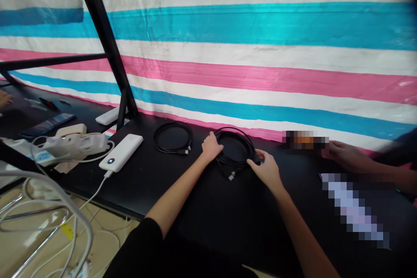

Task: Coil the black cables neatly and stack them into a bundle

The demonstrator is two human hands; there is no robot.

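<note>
A coiled black cable (235, 132) lies on the black table (208, 204) in front of me, its light connector ends (231, 176) at the near side of the coil. My left hand (212, 147) grips the coil's left side with curled fingers. On the right side of the same coil, my right hand (265, 166) holds it between thumb and fingers. A second coiled black cable (173, 137) with light connectors rests to the left of my left hand, touched by neither hand.
Left are a white power bank (121, 153) with a cable, a power strip (78, 145), a phone (48, 125) and a black metal frame (109, 47). At right, another person's hand (345, 155) is beside a pixelated object (304, 140); another pixelated item (353, 210) lies nearer.
</note>
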